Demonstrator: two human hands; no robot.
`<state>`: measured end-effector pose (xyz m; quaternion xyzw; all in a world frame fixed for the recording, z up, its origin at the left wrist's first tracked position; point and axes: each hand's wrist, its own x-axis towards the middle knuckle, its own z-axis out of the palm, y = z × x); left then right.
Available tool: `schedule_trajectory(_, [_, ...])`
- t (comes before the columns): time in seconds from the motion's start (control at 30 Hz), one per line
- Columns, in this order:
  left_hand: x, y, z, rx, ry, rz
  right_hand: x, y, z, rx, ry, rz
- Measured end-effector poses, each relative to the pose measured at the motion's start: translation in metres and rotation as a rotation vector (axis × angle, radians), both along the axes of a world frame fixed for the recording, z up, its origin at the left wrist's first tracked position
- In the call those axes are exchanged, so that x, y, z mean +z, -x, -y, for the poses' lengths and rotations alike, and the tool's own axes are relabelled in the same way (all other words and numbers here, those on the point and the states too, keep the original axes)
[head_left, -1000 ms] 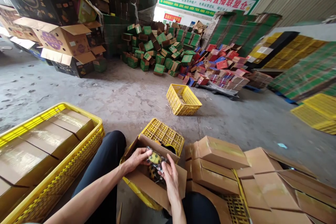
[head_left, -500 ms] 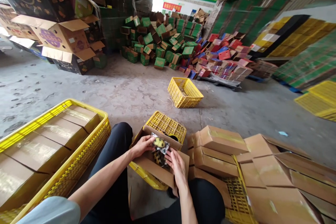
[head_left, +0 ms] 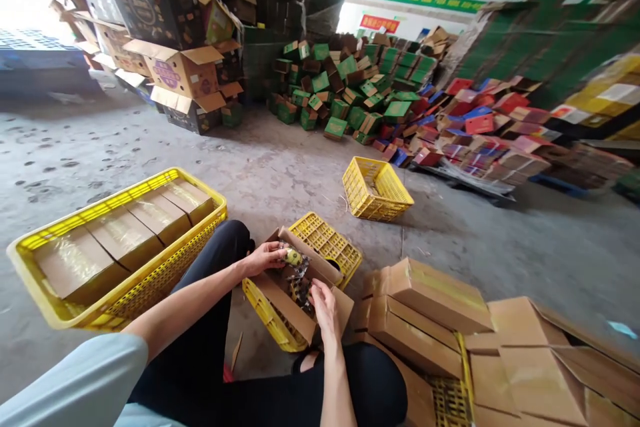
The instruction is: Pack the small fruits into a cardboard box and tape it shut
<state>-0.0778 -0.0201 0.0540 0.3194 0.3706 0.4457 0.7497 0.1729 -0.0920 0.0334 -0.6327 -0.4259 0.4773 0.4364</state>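
My left hand [head_left: 266,259] pinches a clear plastic packet [head_left: 295,258] with a yellow-green, dark-spotted item inside, held over an open cardboard box [head_left: 287,300]. Inside the box lie more packets [head_left: 300,290] in dark and yellow tones, partly hidden. At the box's right side my right hand [head_left: 325,307] has curled fingers with their tips down among those packets. What its fingertips grip is too small to make out. The box rests on an upturned yellow crate [head_left: 325,240] between my legs.
To the left, a long yellow crate [head_left: 220,207] holds several taped cartons [head_left: 125,230]. More cartons [head_left: 435,293] are stacked close on the right. Another yellow crate [head_left: 377,190] stands ahead on the floor, with heaps of green boxes [head_left: 345,87] and red boxes [head_left: 480,121] behind.
The view has swung left. My left hand has drawn the packet leftward, away from my right hand. My right fingers have gone from spread near the packet to curled, lower in the box.
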Motion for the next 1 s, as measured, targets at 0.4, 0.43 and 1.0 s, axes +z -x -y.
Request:
schedule_trajectory(0.4, [-0.027,-0.015,-0.030,-0.063,0.135,-0.010,-0.004,0.024,-0.013,0.118,0.018,0.304])
schedule_trajectory(0.43, [-0.028,-0.016,-0.031,-0.063,0.160,-0.006,-0.003,0.026,-0.014,0.126,0.031,0.320])
schedule_trajectory(1.0, [-0.046,-0.019,-0.031,0.042,0.219,-0.061,-0.019,0.037,-0.037,0.008,0.190,0.389])
